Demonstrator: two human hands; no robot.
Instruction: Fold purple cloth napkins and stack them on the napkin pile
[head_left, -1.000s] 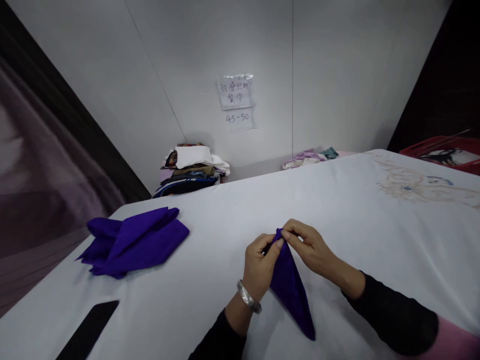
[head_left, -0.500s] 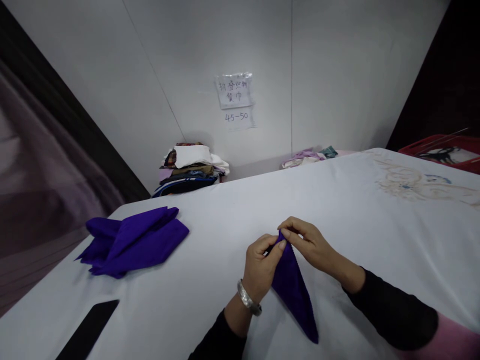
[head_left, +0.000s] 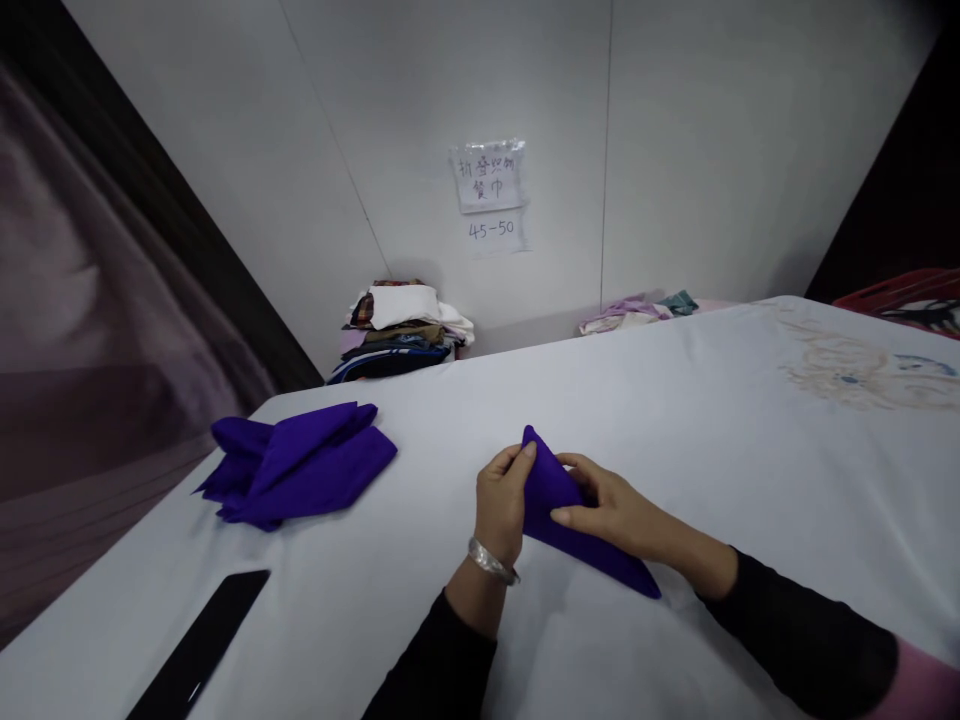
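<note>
A purple cloth napkin (head_left: 546,492), folded into a long narrow wedge, is held just above the white tablecloth. Near its upper left tip, my left hand (head_left: 502,500) pinches it with the thumb in front and the fingers behind. My right hand (head_left: 611,508) grips the middle of the same napkin, thumb on the near face and fingers over the far edge. The napkin's pointed lower end sticks out to the right, beneath my right hand. Part of the cloth is hidden by my hands. A silver bangle circles my left wrist.
Left on the white tablecloth (head_left: 442,420) lies a crumpled second purple cloth (head_left: 311,465). A flat black object (head_left: 202,640) is nearer me. Behind the table are a pile of folded clothes (head_left: 405,335) and more fabric (head_left: 626,313). A red basket (head_left: 892,290) stands far right.
My right hand has moved from the napkin's top tip down to its middle. The napkin's lower end has swung up and right. The camera view has shifted slightly left.
</note>
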